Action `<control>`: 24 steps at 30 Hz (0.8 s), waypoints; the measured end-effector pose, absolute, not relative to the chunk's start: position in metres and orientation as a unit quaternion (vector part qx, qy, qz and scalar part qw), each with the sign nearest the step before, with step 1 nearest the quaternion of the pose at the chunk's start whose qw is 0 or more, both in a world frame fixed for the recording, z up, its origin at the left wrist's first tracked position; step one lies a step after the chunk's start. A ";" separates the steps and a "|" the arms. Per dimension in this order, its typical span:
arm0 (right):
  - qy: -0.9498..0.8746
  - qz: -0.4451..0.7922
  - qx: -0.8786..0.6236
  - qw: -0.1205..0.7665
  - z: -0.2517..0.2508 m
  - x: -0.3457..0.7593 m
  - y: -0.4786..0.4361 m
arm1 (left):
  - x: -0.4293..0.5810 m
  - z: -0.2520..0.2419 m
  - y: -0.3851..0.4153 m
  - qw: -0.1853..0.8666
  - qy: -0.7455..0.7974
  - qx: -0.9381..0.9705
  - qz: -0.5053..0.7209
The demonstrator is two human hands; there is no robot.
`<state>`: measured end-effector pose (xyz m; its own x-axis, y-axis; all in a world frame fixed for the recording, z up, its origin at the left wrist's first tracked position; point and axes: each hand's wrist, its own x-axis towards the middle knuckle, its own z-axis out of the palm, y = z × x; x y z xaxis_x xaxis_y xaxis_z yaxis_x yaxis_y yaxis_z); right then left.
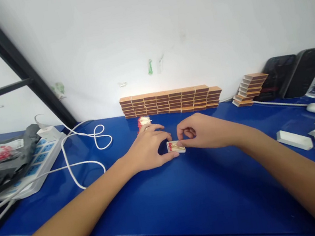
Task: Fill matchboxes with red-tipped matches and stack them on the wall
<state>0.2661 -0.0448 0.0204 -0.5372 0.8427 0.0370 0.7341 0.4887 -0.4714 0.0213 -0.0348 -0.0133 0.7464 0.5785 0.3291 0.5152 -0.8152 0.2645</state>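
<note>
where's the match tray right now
Near the head view's center: the match tray is between the left hand and right hand, in front of stacked matchboxes.

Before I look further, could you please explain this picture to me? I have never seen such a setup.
There is no machine here. A camera worn on a person's head looks forward and down, so you see that person's own bare hands.

The left hand holds a small white open tray containing red-tipped wooden matches, its fingers around one end. The right hand reaches to those matches; whether its fingers grip one, I cannot tell.

All this is on a glossy blue table. Behind the hands stand a low wall of brown-sided matchboxes and a pile of red-tipped matches. To the right lie loose white oblong pieces; to the left, a white power strip.
</note>
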 end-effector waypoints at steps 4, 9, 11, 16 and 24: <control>-0.856 0.199 -0.458 0.133 0.015 0.261 -0.045 | 0.022 -0.014 -0.033 0.087 0.285 0.932 0.205; -0.858 0.215 -0.449 0.123 0.014 0.261 -0.046 | 0.021 -0.015 -0.033 0.089 0.283 0.931 0.214; -0.857 0.225 -0.449 0.114 0.014 0.261 -0.046 | 0.021 -0.015 -0.034 0.092 0.281 0.931 0.213; -0.849 0.240 -0.458 0.108 0.015 0.260 -0.047 | 0.021 -0.015 -0.034 0.088 0.272 0.933 0.220; -0.837 0.285 -0.451 0.122 0.015 0.256 -0.048 | 0.022 -0.011 -0.035 0.098 0.270 0.935 0.210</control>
